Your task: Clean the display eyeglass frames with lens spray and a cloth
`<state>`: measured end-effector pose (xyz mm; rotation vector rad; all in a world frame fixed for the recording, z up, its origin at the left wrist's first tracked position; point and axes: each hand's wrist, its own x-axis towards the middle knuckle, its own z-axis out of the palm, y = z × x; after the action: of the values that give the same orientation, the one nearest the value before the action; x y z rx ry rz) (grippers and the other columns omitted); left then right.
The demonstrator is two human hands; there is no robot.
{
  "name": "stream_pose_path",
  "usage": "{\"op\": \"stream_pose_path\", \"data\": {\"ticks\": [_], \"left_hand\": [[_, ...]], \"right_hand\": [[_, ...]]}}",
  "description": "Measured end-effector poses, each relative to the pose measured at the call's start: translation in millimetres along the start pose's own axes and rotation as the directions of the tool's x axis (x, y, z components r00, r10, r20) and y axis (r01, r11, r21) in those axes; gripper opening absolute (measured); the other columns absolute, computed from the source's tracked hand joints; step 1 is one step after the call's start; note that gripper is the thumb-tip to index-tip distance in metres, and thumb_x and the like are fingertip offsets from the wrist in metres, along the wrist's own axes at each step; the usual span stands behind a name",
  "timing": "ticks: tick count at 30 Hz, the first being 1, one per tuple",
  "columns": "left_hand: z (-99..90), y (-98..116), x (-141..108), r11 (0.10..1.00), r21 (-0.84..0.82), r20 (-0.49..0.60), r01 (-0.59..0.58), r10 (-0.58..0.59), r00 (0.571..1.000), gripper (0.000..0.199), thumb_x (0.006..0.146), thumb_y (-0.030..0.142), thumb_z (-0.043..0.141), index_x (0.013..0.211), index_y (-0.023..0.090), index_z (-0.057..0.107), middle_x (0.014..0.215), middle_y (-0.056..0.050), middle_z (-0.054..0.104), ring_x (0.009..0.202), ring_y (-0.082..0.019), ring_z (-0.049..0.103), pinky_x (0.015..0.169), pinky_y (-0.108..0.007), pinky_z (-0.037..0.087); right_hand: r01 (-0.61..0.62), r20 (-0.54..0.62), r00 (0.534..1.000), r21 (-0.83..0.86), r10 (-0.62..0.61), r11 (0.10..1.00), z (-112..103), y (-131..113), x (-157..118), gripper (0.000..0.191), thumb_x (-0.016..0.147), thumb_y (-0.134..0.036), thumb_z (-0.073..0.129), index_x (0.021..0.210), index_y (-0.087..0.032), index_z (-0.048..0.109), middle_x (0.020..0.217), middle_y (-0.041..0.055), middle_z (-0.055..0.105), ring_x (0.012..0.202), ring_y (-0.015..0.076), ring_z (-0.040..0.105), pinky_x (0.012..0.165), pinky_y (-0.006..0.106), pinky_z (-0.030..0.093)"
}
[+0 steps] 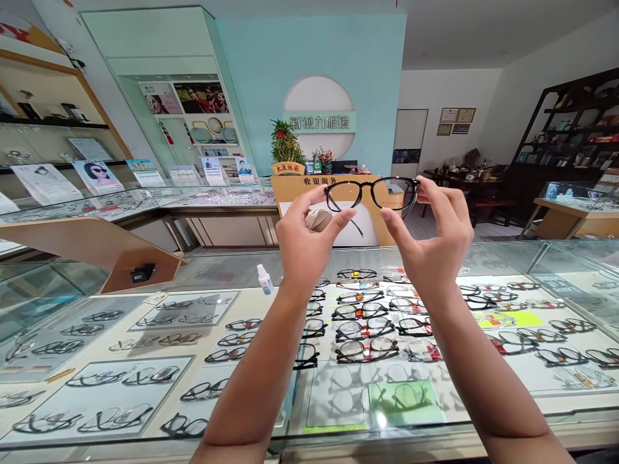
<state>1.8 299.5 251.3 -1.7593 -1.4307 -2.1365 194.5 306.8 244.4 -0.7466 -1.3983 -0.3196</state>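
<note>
Above the glass-topped display tabletop (pixel 207 274), a pair of black, round-rimmed eyeglasses with clear lenses (pixel 366 184) is held up in the air between two bare hands, front roughly level. The left hand (pixel 304 248) is partly closed, its index finger at the outer corner of the rim and its thumb near the lower edge; a beige, folded soft cloth (pixel 316 219) is tucked against its curled fingers, perhaps so that it stays handy without freeing a grip. The right hand (pixel 438 232) mirrors it, half curled, pinching the opposite corner with its thumb by the lower rim. Holding by the outer ends likely keeps the frame steady and leaves most of both lenses uncovered, with the view through them unobstructed. One dark temple tip hangs below the left lens. Just beside the left forearm, a small white plastic bottle (pixel 265 280) stands on the tabletop, probably left within easy reach. Beneath the glass, dark-framed spectacles (pixel 360 312) lie in rows, apparently spaced so that each can be seen from above.
</note>
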Motion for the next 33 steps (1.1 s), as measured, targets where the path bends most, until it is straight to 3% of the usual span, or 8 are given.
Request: {"op": "stream_pose_path", "data": {"ticks": [5, 10, 12, 17, 19, 24, 28, 33], "left_hand": [[3.8, -6, 2, 0.997, -0.082, 0.053, 0.01, -0.006, 0.999, 0.065, 0.078, 0.052, 0.095, 0.136, 0.028, 0.075, 0.134, -0.011, 0.079, 0.09, -0.018, 0.074, 0.073, -0.032, 0.057], [11.8, -14, -1, 0.991, -0.073, 0.013, -0.114, 0.115, 0.993, 0.064, 0.087, 0.048, 0.088, 0.144, 0.029, 0.067, 0.143, -0.013, 0.074, 0.123, -0.025, 0.073, 0.091, -0.036, 0.059], [13.8, -15, -3, 0.982, -0.036, -0.044, -0.184, 0.183, 0.982, 0.063, 0.09, 0.05, 0.086, 0.146, 0.031, 0.064, 0.147, -0.013, 0.072, 0.124, -0.026, 0.072, 0.094, -0.038, 0.059], [14.4, -14, -10, 0.954, 0.094, -0.139, -0.284, 0.296, 0.945, 0.068, 0.091, 0.063, 0.081, 0.148, 0.033, 0.06, 0.15, -0.012, 0.068, 0.085, -0.018, 0.067, 0.08, -0.036, 0.056], [14.7, -14, -13, 0.941, 0.145, -0.147, -0.305, 0.326, 0.934, 0.072, 0.09, 0.068, 0.079, 0.149, 0.032, 0.059, 0.149, -0.012, 0.067, 0.081, -0.017, 0.065, 0.076, -0.035, 0.055], [16.9, -15, -15, 0.914, 0.186, -0.162, -0.36, 0.39, 0.906, 0.074, 0.088, 0.071, 0.079, 0.146, 0.029, 0.06, 0.143, -0.015, 0.067, 0.096, -0.024, 0.069, 0.074, -0.035, 0.054], [18.7, -16, -14, 0.913, 0.203, -0.141, -0.353, 0.385, 0.912, 0.074, 0.088, 0.07, 0.079, 0.147, 0.029, 0.062, 0.142, -0.015, 0.066, 0.107, -0.026, 0.07, 0.077, -0.035, 0.055], [18.4, -17, -14, 0.915, 0.194, -0.123, -0.355, 0.381, 0.916, 0.074, 0.088, 0.068, 0.082, 0.148, 0.031, 0.062, 0.144, -0.016, 0.066, 0.111, -0.027, 0.07, 0.076, -0.036, 0.056]], "right_hand": [[0.051, -0.009, 0.999, -0.08, -0.052, 0.995, 0, -2, -3, 0.059, 0.101, -0.056, 0.067, 0.154, -0.031, 0.061, 0.137, 0.0155, 0.07, 0.128, 0.0364, 0.066, 0.111, 0.063, 0.057], [0.065, 0.006, 0.998, -0.076, -0.064, 0.995, 2, -2, -4, 0.062, 0.101, -0.052, 0.066, 0.16, -0.032, 0.057, 0.145, 0.0163, 0.066, 0.137, 0.0389, 0.062, 0.113, 0.065, 0.056], [0.016, 0.018, 1.0, -0.025, -0.016, 1.0, 3, -1, -4, 0.061, 0.102, -0.05, 0.064, 0.16, -0.033, 0.056, 0.148, 0.0154, 0.064, 0.139, 0.0386, 0.062, 0.112, 0.065, 0.056], [-0.155, 0.023, 0.988, 0.296, 0.155, 0.943, 10, 4, -2, 0.049, 0.107, -0.046, 0.051, 0.153, -0.036, 0.065, 0.154, 0.0118, 0.064, 0.145, 0.0345, 0.061, 0.112, 0.061, 0.057], [-0.195, 0.023, 0.979, 0.37, 0.201, 0.908, 13, 9, 0, 0.048, 0.109, -0.049, 0.049, 0.15, -0.033, 0.068, 0.15, 0.0122, 0.068, 0.143, 0.0335, 0.064, 0.112, 0.059, 0.058], [-0.303, 0.066, 0.949, 0.451, 0.307, 0.84, 20, 27, 3, 0.052, 0.108, -0.056, 0.05, 0.144, -0.027, 0.073, 0.14, 0.0122, 0.076, 0.13, 0.0283, 0.074, 0.108, 0.052, 0.062], [-0.43, 0.171, 0.895, 0.573, 0.411, 0.698, 24, 40, 5, 0.049, 0.102, -0.059, 0.062, 0.132, -0.024, 0.078, 0.132, 0.0116, 0.08, 0.119, 0.0258, 0.079, 0.103, 0.046, 0.065], [-0.463, 0.2, 0.875, 0.614, 0.442, 0.639, 24, 43, 8, 0.04, 0.098, -0.056, 0.068, 0.12, -0.025, 0.08, 0.133, 0.0104, 0.079, 0.114, 0.0236, 0.078, 0.098, 0.042, 0.066]]}}
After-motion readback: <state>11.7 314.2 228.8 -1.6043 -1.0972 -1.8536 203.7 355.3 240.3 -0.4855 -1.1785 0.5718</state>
